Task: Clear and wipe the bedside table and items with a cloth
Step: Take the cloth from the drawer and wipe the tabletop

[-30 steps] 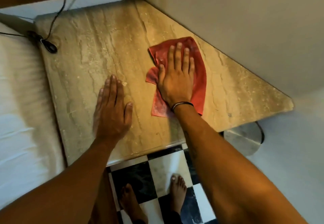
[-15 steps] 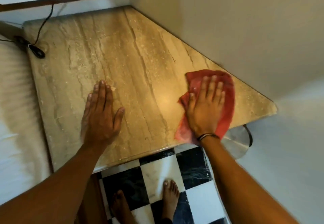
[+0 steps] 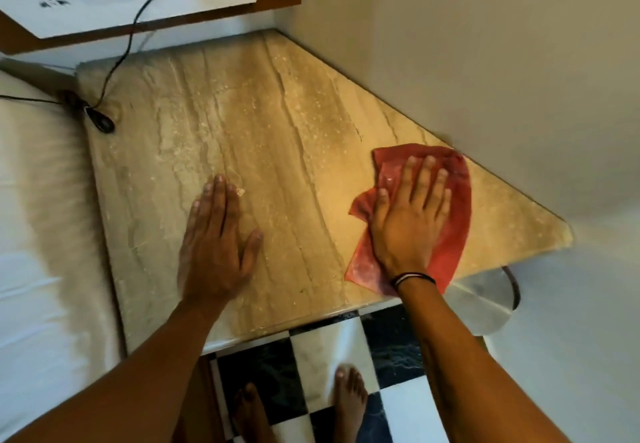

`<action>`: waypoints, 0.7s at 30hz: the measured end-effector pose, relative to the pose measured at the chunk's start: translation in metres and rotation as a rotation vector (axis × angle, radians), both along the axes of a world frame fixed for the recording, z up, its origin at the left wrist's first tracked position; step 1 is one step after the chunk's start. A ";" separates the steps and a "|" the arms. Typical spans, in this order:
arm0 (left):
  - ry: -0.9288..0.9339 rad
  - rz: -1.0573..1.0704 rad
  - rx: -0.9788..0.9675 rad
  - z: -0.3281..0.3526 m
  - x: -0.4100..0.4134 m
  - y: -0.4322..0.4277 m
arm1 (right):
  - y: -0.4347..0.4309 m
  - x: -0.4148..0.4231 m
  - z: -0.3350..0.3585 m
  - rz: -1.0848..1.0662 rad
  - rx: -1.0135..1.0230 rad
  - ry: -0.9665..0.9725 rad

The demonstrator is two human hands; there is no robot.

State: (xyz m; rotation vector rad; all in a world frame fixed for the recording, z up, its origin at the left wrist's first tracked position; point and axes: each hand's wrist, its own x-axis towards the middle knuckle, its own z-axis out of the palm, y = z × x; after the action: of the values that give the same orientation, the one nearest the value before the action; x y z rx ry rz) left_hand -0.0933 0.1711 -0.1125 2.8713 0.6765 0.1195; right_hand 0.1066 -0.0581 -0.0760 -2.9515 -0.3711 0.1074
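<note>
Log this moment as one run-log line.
phase: wiping | right hand: flat on red cloth, near wall-side corner | left hand: flat on marble tabletop, bracing | black cable: at far left corner

One head cam only, no 2nd view to overlap w/. It's looking steeply down & fwd from above the person's arms, sitting close over the marble bedside table [image 3: 277, 151]. It's facing the wall corner beyond the hands; checkered floor [image 3: 398, 404] & bare feet showing nearer than the hands.
</note>
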 end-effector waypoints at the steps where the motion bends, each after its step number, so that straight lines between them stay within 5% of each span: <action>1: 0.012 -0.003 -0.009 0.001 0.001 -0.001 | 0.003 -0.005 -0.003 0.126 -0.017 0.008; 4: 0.054 0.005 -0.012 0.005 0.002 -0.003 | -0.044 0.000 -0.009 0.656 -0.064 -0.011; 6: 0.050 0.014 0.003 0.006 0.003 -0.005 | -0.089 0.021 -0.007 0.746 -0.095 -0.013; 9: 0.050 0.007 0.014 0.005 0.004 -0.005 | -0.104 0.041 -0.002 0.511 -0.121 0.000; 15: 0.085 -0.003 0.080 0.004 0.003 -0.004 | 0.043 0.016 -0.001 -0.064 0.014 -0.020; 21: 0.092 0.019 0.060 0.007 0.003 -0.006 | 0.007 -0.032 -0.014 0.776 0.002 -0.017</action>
State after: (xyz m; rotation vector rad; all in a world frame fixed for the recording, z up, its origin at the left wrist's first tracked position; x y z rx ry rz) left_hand -0.0899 0.1651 -0.1055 2.9441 0.7285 0.0109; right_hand 0.0748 -0.0508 -0.0903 -2.6226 -1.4802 0.1698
